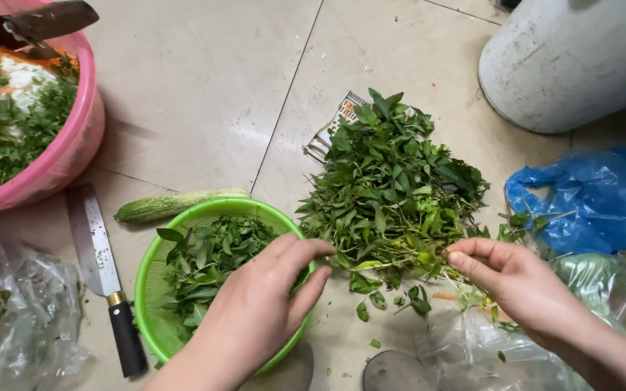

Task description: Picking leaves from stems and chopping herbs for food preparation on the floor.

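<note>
Head view: both hands' fingers (325,250) pinch a herb sprig (385,258) lying crosswise.

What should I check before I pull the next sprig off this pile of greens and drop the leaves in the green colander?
1. Grip on the sprig: left hand and right hand both pinch a stem at the near edge of the herb pile: ok.
2. Room in the green colander: partly filled with leaves, space left: ok.
3. Cleaver with black handle: flat on the floor beside the colander, clear of both hands: ok.
4. Leaves staying on the pile: a few lie loose on the tile floor: not ok.
5. Cucumber: behind the colander, out of the way: ok.
6. Stem already snapped: cannot tell.
</note>
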